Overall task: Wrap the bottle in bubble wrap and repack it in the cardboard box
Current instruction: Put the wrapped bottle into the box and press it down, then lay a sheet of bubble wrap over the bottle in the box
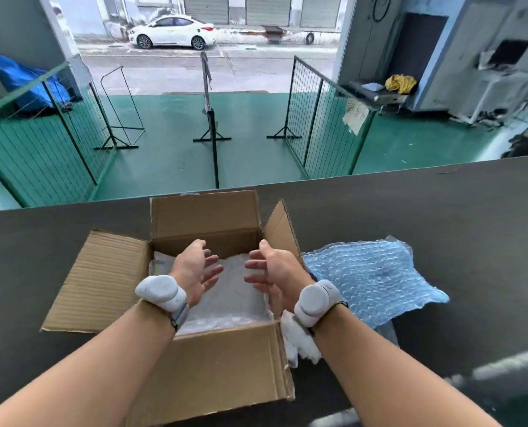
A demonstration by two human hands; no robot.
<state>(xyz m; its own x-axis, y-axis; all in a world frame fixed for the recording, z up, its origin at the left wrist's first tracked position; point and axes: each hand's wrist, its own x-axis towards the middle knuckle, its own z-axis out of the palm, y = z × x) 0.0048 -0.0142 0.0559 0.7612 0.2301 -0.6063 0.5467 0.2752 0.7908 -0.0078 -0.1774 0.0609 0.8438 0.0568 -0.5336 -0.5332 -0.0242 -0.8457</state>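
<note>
Bottle unseen, perhaps under the white wrap filling our cardboard box, though we cannot tell; we hold our left hand and right hand over the box, palms facing, fingers spread, each grip holding nothing, as if to reach in; blue bubble wrap waits spread on the bench beside the box, flaps folded out for access.

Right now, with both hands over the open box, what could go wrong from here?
1. No bottle can be made out in the box, only clear wrap; the open left hand and right hand may grab padding alone.
2. Clear wrap spills over the box's right wall and could jam the right flap.
3. The blue bubble wrap lies outside, possibly forgotten.
</note>
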